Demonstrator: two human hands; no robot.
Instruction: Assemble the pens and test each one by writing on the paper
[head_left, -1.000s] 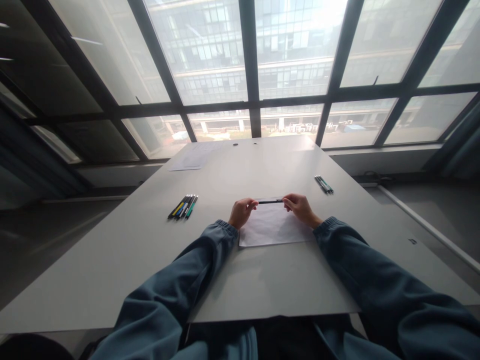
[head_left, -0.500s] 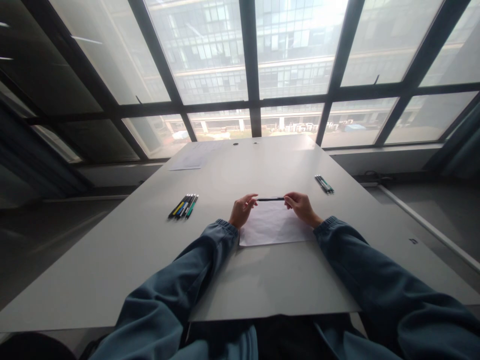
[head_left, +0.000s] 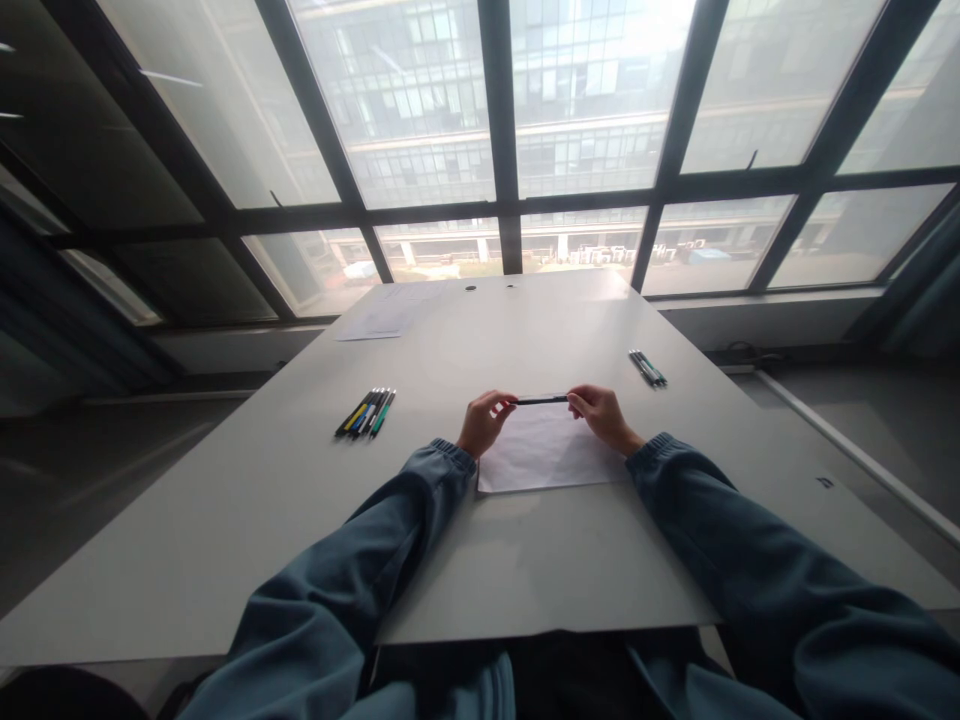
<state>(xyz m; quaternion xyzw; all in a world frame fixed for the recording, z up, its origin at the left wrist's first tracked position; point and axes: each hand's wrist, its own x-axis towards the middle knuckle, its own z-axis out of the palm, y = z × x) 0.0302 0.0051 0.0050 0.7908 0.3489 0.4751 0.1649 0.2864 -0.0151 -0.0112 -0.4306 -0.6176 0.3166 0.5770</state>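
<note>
A dark, slim pen (head_left: 541,400) is stretched level between my two hands, above the far part of a white sheet of paper (head_left: 551,460). My left hand (head_left: 484,420) pinches its left end between thumb and fingers. At the other end, my right hand (head_left: 601,414) has its fingertips closed round the pen. The paper lies on the table (head_left: 540,560), and my hands hide its side edges in part. To the left rests a row of several pens (head_left: 366,414) with black, yellow, blue and green parts. A smaller group of pens (head_left: 648,368) lies to the right.
More paper (head_left: 375,322) lies at the table's far left. Two small dark pieces, one of them a round disc (head_left: 471,288), sit near the far edge. A small dark mark (head_left: 825,482) shows at the right. Tall windows (head_left: 427,130) rise beyond the table.
My left fingers have shifted slightly and are now closed on the pen's left end, which sits a little lower. The right hand has hardly moved.
</note>
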